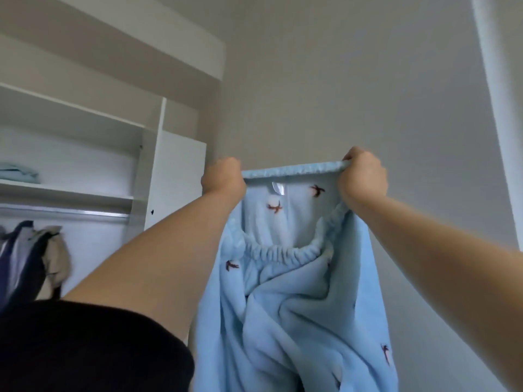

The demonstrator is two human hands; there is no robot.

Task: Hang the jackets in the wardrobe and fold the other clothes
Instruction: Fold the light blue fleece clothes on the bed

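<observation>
A plain grey-white wall (339,80) fills the upper middle and right of the frame, and an open white wardrobe (158,154) stands along the left side. On a wardrobe shelf (68,190) at the left edge lies a folded light-blue garment (17,172). Below that shelf runs a metal hanging rail (65,213), and under it, at the lower left, hang jackets (25,258) in dark blue and beige (how many there are cannot be made out).

In the centre of the frame a person holds up a pair of light-blue fleece pyjama trousers (294,306) with small dark-red bird shapes scattered over the fabric. The left hand (223,178) is curled round the left end of the elastic waistband (294,168), and the right hand (362,179) is curled round its right end, so that the far side of the band is pulled taut and straight between the two fists. The near side of the waistband sags in a gathered curve below them, and a small pale label shows just inside the far band. The rest of the trousers hangs down in soft folds to the bottom edge of the frame, between the two bare forearms. A black sleeve (85,346) covers the lower left corner.
</observation>
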